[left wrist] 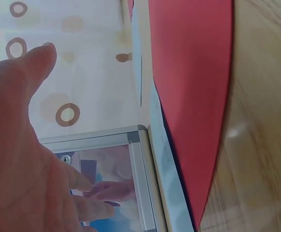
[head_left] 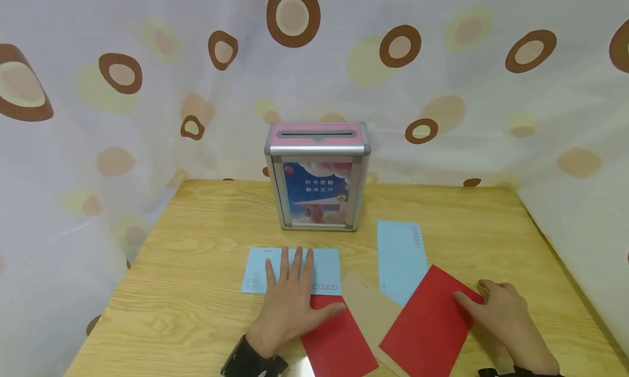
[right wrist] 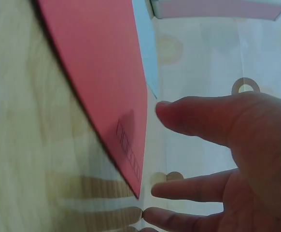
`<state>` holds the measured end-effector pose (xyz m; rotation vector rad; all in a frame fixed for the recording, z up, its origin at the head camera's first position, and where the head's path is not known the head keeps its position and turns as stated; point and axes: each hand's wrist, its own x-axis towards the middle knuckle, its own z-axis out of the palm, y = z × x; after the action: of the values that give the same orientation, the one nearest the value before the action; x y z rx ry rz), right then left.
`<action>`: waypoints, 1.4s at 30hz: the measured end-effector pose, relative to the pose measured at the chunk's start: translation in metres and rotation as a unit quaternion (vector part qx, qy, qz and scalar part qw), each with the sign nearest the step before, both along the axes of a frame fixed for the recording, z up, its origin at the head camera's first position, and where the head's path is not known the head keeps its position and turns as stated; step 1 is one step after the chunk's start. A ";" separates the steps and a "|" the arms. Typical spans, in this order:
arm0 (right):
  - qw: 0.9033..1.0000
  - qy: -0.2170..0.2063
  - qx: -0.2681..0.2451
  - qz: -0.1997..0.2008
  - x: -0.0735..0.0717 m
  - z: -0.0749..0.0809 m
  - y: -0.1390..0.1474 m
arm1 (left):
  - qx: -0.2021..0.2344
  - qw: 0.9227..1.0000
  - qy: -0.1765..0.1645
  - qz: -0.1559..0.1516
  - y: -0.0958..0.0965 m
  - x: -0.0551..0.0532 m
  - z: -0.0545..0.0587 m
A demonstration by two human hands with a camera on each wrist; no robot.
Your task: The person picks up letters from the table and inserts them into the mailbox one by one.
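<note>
My left hand (head_left: 289, 307) lies with spread, straight fingers over a light blue envelope (head_left: 325, 263), its thumb reaching above a red envelope (head_left: 340, 339). Whether the palm presses on the paper cannot be told. At the right, my right hand (head_left: 503, 311) is beside the corner of a second red envelope (head_left: 427, 328). In the right wrist view, the thumb (right wrist: 193, 116) and fingers stand apart, with a gap between them and the red envelope (right wrist: 99, 72). Partly covered between the red envelopes is a tan envelope (head_left: 369, 303). Another blue envelope (head_left: 400, 257) lies behind it.
A silver-framed letter box (head_left: 316, 194) with a pink top and a slot (head_left: 316, 133) stands upright at the back of the wooden table (head_left: 196, 246). Behind it hangs a white curtain (head_left: 324, 93) patterned with brown rings.
</note>
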<state>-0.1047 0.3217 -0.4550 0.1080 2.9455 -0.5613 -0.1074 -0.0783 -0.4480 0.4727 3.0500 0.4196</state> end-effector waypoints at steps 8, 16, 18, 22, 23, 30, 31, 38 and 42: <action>1.000 -0.017 -0.015 0.021 0.005 -0.004 0.013 | -0.003 1.000 0.002 -0.009 -0.002 -0.001 -0.003; 0.996 -0.058 -0.066 0.004 0.001 -0.006 0.010 | 0.009 1.000 -0.009 -0.014 -0.004 -0.003 -0.005; 0.995 -0.049 -0.082 -0.003 -0.001 -0.006 0.009 | 0.018 0.999 -0.024 -0.012 -0.003 -0.004 -0.004; 0.993 -0.009 -0.114 -0.014 -0.005 -0.004 0.006 | 0.043 0.998 -0.034 -0.021 -0.001 -0.006 -0.003; 0.992 -0.003 -0.124 -0.015 -0.005 -0.003 0.006 | 0.053 0.998 -0.035 -0.027 0.000 -0.006 -0.002; 0.963 0.005 -0.266 -0.052 -0.006 0.002 -0.007 | 0.150 0.984 -0.069 -0.072 0.004 -0.003 0.007; 0.954 0.008 -0.294 -0.054 -0.007 0.003 -0.010 | 0.168 0.979 -0.082 -0.079 0.005 -0.002 0.008; 0.916 0.032 -0.397 -0.050 -0.010 0.014 -0.023 | 0.250 0.946 -0.162 -0.130 0.020 0.003 0.011; 0.908 0.031 -0.415 -0.042 -0.013 0.020 -0.028 | 0.268 0.935 -0.177 -0.150 0.029 0.001 0.007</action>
<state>-0.1173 0.2935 -0.4350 0.1197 2.4899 -1.7754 -0.1065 -0.0492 -0.4408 0.7639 2.4332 1.1770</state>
